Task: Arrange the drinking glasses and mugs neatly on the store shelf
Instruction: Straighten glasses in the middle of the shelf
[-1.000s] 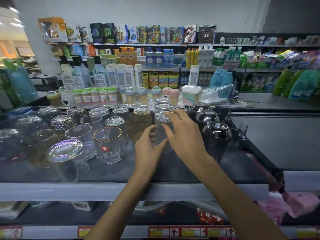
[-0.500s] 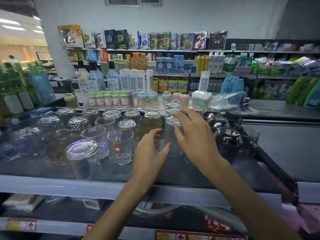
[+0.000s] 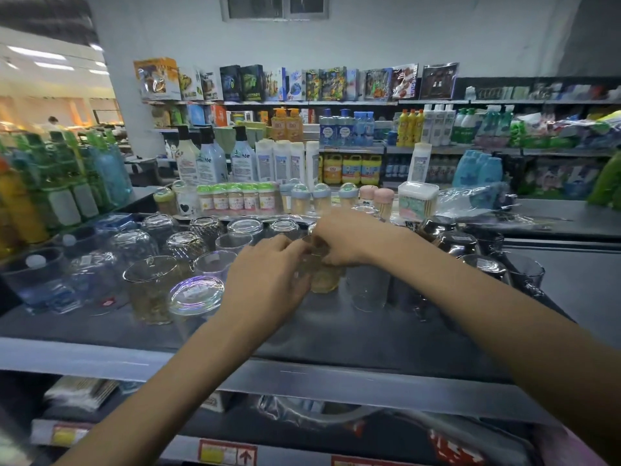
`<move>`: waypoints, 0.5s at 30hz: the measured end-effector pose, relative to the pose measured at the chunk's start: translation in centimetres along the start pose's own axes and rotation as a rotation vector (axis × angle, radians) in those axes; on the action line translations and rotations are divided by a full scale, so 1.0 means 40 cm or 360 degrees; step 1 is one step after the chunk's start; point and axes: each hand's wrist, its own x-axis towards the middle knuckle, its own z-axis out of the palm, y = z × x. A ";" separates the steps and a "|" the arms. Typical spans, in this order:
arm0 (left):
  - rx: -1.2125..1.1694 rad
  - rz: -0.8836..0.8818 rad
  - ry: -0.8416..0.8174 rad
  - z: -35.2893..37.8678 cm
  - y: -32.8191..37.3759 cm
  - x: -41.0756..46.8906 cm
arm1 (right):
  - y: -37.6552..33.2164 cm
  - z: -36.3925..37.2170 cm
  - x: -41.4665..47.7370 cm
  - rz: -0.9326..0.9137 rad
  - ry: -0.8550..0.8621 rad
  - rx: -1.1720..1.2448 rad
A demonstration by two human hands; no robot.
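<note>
Though crowded, dark shelf (image 3: 336, 338) before stocked racks (image 3: 353, 103)

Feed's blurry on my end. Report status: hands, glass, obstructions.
Left hand and right hand grip amber glass. Clear glass close beside it, dark mugs beyond.

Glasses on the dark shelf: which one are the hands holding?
The amber-tinted glass tumbler mid-shelf: the fingers of the left hand and right hand curl round it. The tall glass on its right is clear.

White wall (image 3: 369, 38), high window (image 3: 274, 6), stocked shelves (image 3: 353, 103) behind.
</note>
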 end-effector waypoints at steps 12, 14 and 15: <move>0.0254 0.0055 -0.0189 0.036 -0.059 -0.032 | -0.025 0.053 0.039 0.0016 -0.0038 -0.0102; 0.0221 0.0030 -0.0193 0.037 -0.066 -0.034 | -0.024 0.049 0.036 0.0029 0.0014 -0.0137; 0.0194 0.0021 -0.0200 0.038 -0.070 -0.034 | -0.021 0.046 0.033 0.0046 0.0053 -0.0147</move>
